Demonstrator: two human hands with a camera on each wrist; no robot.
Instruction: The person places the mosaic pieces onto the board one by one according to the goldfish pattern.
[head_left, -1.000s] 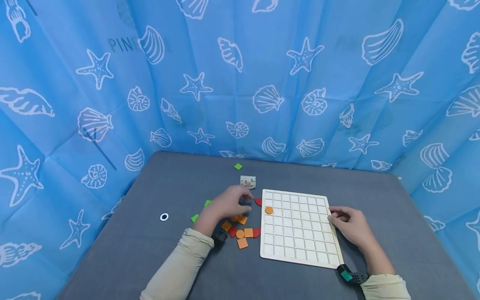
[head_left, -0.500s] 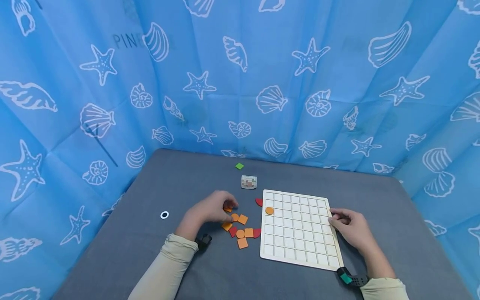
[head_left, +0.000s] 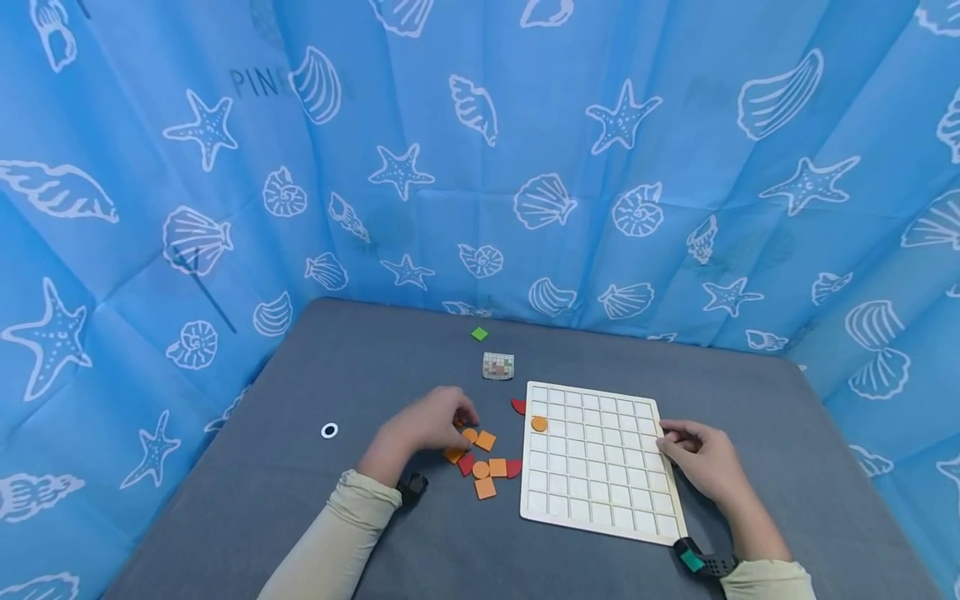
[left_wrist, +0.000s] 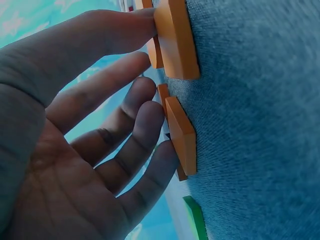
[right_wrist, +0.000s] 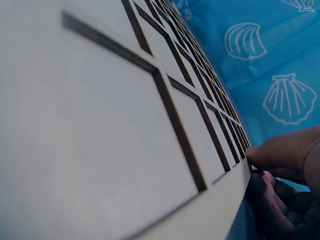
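Observation:
My left hand (head_left: 431, 421) is low over a loose cluster of flat orange and red pieces, covering part of it. In the left wrist view its thumb reaches a thick orange piece (left_wrist: 177, 42), and the loosely bent fingers rest by another orange tile (left_wrist: 182, 135). An orange disc (head_left: 481, 470) and a red piece (head_left: 467, 463) lie near that hand. With thumb on top, my right hand (head_left: 701, 458) pinches the right edge of a white grid board (head_left: 596, 525), also large in the right wrist view. One orange disc (head_left: 538, 424) sits in the board's left column.
Behind the cluster lies a small printed card (head_left: 498, 366), with a green tile (head_left: 479, 333) farther back. A white ring with a dark centre (head_left: 329, 430) is at the left. Red pieces (head_left: 513, 468) lie close to the board's left edge. A blue shell-print curtain (head_left: 450, 167) surrounds the grey table.
My left hand has drawn back leftward from beside the board to the orange pieces, then shifted slightly right. My right hand stays at the board's edge.

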